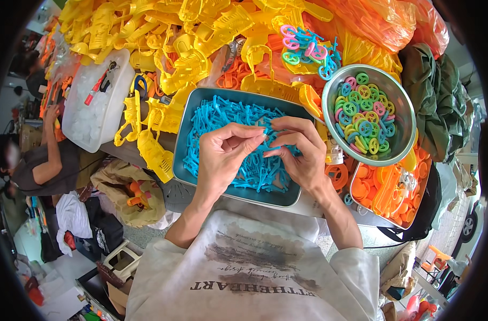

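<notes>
While both hands pinch over the tray (182,134), keep the small blue part (269,148) low. Left hand (222,155): fingers curled, tips at 3 o'clock meeting your right hand (303,155), which grips the part. Work above the blue pile (222,115) so drops land there, not by the bowl (404,115) at 2 o'clock.

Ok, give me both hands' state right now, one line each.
Left hand: fingers pinched on a small blue plastic piece, over the blue tray.
Right hand: fingers closed on the same piece.
</notes>
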`<state>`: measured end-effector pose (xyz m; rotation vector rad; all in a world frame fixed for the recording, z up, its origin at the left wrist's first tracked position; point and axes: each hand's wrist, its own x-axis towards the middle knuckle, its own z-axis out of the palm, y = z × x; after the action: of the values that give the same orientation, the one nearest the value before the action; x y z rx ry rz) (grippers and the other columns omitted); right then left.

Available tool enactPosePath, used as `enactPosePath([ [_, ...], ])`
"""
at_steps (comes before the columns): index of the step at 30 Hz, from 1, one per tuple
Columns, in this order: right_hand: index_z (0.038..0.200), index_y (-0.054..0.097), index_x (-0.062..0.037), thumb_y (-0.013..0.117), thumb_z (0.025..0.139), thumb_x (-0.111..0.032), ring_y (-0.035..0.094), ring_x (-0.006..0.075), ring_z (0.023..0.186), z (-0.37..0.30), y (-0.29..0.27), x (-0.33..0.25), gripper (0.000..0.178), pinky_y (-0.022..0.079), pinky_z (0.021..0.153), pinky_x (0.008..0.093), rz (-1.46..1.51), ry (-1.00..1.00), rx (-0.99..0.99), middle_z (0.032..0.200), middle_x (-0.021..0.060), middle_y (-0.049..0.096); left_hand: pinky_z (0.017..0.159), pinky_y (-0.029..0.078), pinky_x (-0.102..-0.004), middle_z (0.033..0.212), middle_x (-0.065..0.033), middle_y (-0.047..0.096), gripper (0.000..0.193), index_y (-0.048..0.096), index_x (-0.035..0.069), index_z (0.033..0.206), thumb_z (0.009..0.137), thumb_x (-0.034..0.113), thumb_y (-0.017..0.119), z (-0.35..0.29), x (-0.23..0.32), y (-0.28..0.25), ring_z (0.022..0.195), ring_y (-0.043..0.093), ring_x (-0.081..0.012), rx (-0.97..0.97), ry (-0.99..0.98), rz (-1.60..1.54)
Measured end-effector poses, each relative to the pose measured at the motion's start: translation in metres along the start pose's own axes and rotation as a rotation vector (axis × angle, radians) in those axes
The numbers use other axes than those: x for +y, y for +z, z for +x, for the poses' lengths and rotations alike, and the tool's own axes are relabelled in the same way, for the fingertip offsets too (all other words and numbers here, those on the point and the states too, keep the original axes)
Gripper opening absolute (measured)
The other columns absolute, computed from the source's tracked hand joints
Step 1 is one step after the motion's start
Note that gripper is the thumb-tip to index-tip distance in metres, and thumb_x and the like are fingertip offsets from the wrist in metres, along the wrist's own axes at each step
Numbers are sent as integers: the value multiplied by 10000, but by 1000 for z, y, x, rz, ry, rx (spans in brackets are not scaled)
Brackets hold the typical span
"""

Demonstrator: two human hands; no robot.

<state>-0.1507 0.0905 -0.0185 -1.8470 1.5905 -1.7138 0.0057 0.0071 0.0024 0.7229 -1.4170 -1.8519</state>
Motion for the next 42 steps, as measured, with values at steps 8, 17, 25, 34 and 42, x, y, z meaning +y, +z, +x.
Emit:
enactPosePath([
  [8,891,574,-11,671,738,131,658,338,1045,-4,0,6,231,590,783,360,125,-8,-83,1142,219,649,803,590,-288,971,-134,685,101,678,-49,958,859,-33,672,-4,-4,5,905,673,-168,38,-17,-51],
  [17,864,583,9,604,762,166,678,317,998,-4,0,0,188,599,750,343,140,62,-55,1086,226,667,794,595,-291,967,-127,679,101,676,-43,963,863,-34,665,-3,-7,2,906,677,-175,14,-26,-41],
  [25,858,588,13,611,783,138,693,288,949,-5,-2,1,147,597,707,324,179,87,-9,1058,219,676,755,609,-294,994,-125,672,151,675,-43,1009,858,-40,664,-2,5,0,898,681,-185,-78,-83,25],
  [34,843,589,12,598,772,135,702,258,870,-7,-4,2,142,595,686,306,156,114,0,1025,207,685,784,612,-334,980,-165,666,106,663,-84,959,856,-64,649,-1,-12,4,888,681,-214,-80,-1,-51],
  [42,887,626,-21,705,771,61,681,255,903,-1,-2,4,163,558,759,328,244,127,40,1035,162,677,830,581,-333,998,-139,658,154,637,-46,1039,887,-25,624,2,6,14,916,667,-191,37,17,-154],
])
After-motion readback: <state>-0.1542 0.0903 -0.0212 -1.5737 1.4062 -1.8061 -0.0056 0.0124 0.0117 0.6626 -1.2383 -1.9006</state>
